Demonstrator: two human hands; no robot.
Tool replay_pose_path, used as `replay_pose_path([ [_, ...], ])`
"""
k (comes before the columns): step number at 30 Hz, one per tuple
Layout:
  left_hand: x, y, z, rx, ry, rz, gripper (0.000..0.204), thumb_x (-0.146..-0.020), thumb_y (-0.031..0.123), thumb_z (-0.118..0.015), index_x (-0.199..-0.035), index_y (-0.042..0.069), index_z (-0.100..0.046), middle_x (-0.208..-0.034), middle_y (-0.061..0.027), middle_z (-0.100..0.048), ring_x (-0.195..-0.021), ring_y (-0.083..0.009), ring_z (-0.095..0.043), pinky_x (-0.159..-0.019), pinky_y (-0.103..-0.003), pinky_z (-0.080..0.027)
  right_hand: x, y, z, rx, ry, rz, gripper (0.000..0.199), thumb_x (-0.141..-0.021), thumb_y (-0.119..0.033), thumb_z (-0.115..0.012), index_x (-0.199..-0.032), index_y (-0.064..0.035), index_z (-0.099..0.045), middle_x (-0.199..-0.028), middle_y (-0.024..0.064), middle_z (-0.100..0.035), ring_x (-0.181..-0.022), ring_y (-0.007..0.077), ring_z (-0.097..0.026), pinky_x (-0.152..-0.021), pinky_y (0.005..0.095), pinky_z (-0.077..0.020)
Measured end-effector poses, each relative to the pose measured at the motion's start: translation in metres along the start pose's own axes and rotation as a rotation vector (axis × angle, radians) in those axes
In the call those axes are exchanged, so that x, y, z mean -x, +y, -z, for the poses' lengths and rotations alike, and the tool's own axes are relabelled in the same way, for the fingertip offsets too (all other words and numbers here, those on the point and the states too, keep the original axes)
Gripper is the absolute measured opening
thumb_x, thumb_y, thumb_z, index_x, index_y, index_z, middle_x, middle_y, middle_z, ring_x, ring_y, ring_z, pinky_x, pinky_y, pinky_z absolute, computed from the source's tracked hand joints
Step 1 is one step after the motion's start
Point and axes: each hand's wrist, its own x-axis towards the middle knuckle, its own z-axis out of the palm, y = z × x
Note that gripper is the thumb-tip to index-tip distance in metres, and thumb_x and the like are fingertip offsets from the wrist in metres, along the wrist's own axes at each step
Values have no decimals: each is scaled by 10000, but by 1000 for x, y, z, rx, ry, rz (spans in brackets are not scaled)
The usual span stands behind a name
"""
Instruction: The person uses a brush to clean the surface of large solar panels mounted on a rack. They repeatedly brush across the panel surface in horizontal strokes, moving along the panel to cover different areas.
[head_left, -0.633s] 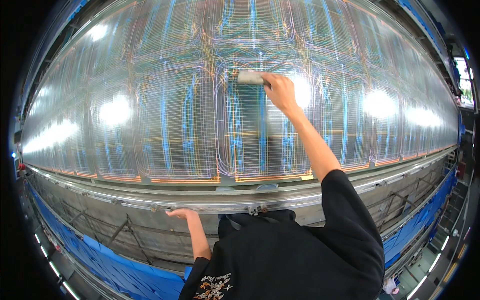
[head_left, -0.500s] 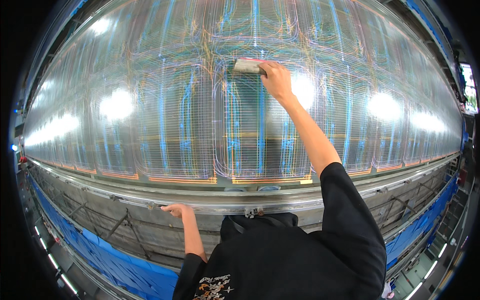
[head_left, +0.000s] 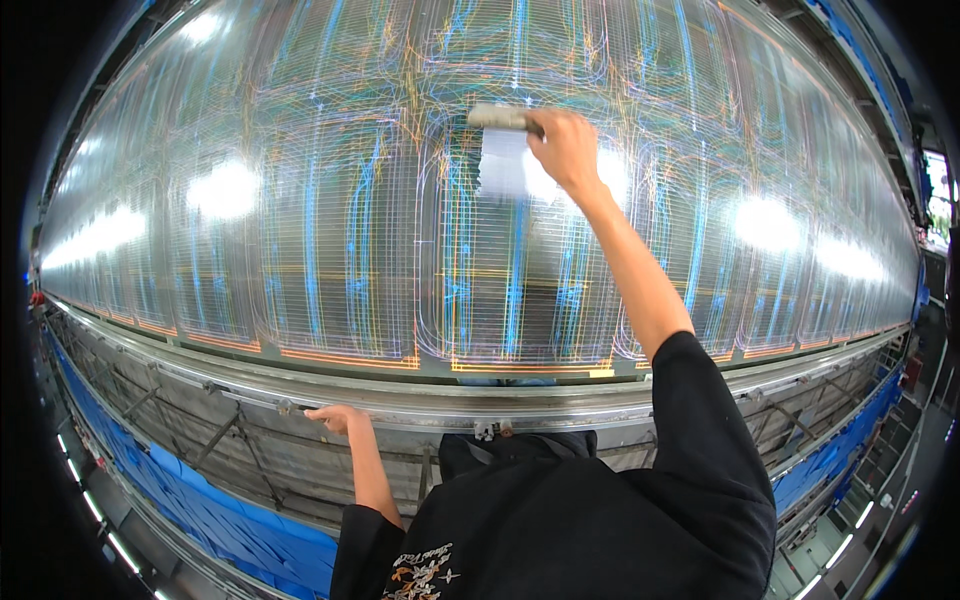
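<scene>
A huge shiny panel [head_left: 330, 220], covered with fine blue, orange and green lines in rounded rectangles, fills the upper view. My right hand [head_left: 566, 146] reaches far up it and grips a grey block-shaped wiper [head_left: 500, 117] pressed flat on the surface. Just below the wiper lies a pale, cloth-like patch [head_left: 500, 165]. My left hand [head_left: 333, 417] rests low down on the metal rail [head_left: 600, 408] along the panel's near edge, fingers curled on it. My black sleeves come in from the bottom.
Below the rail runs a grey steel frame with diagonal struts [head_left: 190, 430] and a blue lower band [head_left: 230, 530]. Bright lamp reflections [head_left: 225, 190] glare on the panel. More framework and floor show at the far right [head_left: 880, 450].
My right hand has slid the wiper farther up the panel. My left hand stays on the rail, shifted slightly left.
</scene>
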Motion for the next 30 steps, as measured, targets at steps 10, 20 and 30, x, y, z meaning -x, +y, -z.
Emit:
replay_pose_path([
  [10, 26, 7, 2, -8, 68, -12, 1152, -944, 917, -307, -1612, -12, -440, -1704, -267, -326, -1506, -531, -397, -1160, -795, -395, 163, -60, 0, -69, -141, 160, 363, -752, -9, -787, -1107, -78, -761, -1023, 117, -785, -999, 284, -729, -979, 486, -534],
  [20, 6, 2, 4, 51, 21, 19, 1158, -956, 904, -286, -1605, -43, -437, -1687, -282, -347, -1510, -523, -398, -1161, -817, -371, 2, 37, 12, 24, -3, -56, 300, -812, -53, -752, -1094, -116, -831, -871, 114, -774, -774, 340, -720, -686, 439, -557],
  [30, -1, 0, 8, -29, 21, -76, 1071, -990, 864, -297, -1518, -31, -557, -1569, -313, -506, -1413, -494, -535, -1168, -603, -490, 215, -71, 48, -100, -259, -68, 339, -755, -3, -766, -1086, -76, -795, -1088, 108, -805, -1043, 318, -749, -967, 477, -574],
])
